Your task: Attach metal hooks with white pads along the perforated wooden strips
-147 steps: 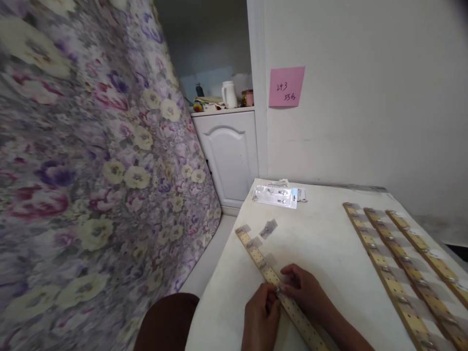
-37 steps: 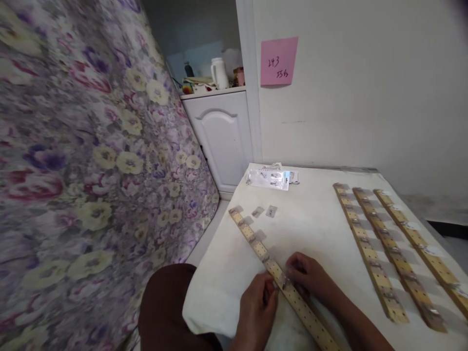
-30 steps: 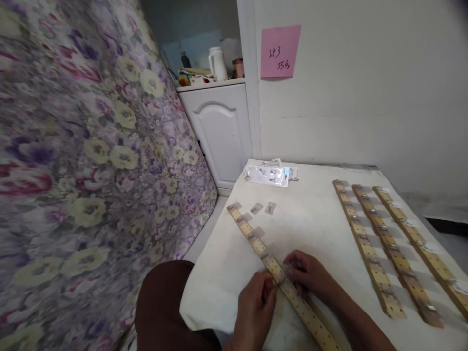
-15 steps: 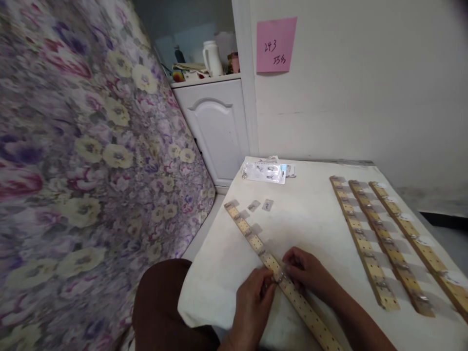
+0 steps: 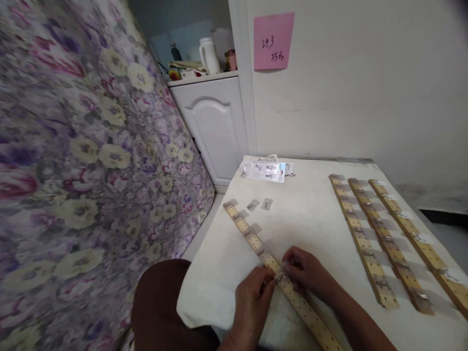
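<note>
A long pale wooden strip [image 5: 304, 312] with rows of small holes runs diagonally across the white-covered table. Several small metal pieces on clear plastic cards sit along its far half, the cards sticking out to the right. My left hand [image 5: 253, 301] is closed in a pinch at the strip's left edge; what its fingertips hold is too small to make out. On the strip's right side, my right hand [image 5: 305, 270] pinches the clear plastic card of a small metal piece [image 5: 281, 276] lying across the strip. Two loose carded metal pieces [image 5: 266, 204] lie beyond the strip.
Three similar strips [image 5: 361, 234] with carded pieces lie side by side at the right. Clear blister packs [image 5: 263, 171] rest at the table's far left corner. A floral curtain [image 5: 91, 170] hangs at the left, and a white cabinet [image 5: 215, 129] stands behind.
The two loose carded pieces, overlapping about five seconds ago, now lie apart. My hands have separated slightly at the strip. Over the last second they barely move; the view tilts down a little.
</note>
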The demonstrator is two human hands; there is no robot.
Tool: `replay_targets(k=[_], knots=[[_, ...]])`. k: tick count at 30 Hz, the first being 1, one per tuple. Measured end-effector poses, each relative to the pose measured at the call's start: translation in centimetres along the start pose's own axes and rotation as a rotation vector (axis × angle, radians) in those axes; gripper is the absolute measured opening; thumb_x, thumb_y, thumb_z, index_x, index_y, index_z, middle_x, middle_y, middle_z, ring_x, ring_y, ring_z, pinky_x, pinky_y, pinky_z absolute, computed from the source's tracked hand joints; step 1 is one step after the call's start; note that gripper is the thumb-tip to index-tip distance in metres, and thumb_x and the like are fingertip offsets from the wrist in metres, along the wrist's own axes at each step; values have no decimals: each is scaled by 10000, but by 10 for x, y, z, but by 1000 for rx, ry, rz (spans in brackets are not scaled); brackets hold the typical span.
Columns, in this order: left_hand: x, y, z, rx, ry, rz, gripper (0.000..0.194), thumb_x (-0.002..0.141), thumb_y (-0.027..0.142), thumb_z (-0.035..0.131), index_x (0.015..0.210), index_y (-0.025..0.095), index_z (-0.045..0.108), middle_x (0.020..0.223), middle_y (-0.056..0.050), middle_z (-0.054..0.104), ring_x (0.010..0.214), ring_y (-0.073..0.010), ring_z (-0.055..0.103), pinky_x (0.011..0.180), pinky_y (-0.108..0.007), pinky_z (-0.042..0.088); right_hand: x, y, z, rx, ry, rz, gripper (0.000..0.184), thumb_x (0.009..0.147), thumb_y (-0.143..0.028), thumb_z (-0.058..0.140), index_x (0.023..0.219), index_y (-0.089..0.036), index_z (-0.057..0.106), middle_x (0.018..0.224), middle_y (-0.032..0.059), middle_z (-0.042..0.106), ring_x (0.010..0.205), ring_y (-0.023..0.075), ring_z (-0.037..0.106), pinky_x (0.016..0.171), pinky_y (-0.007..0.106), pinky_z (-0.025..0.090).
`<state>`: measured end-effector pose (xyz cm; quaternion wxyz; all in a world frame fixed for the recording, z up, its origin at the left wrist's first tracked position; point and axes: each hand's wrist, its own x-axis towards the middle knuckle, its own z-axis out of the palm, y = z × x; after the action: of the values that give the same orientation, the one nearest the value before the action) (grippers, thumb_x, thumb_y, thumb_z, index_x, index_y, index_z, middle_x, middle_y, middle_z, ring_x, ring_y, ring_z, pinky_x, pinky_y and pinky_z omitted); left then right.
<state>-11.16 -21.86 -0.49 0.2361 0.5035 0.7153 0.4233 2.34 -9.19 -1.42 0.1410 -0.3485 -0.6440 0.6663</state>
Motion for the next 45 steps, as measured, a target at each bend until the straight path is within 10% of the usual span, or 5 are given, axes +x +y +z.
replay_targets(k=[45], knots=[[-3,-4,3,113,16,79,164,884,181,515,808,216,657,780,-5,638,742,-145,611,669,-221,441,2,6,4,-15,18,-29,144,736,-198,563,857,-209,486,629,-74,530,381,67,493,363,199,386]])
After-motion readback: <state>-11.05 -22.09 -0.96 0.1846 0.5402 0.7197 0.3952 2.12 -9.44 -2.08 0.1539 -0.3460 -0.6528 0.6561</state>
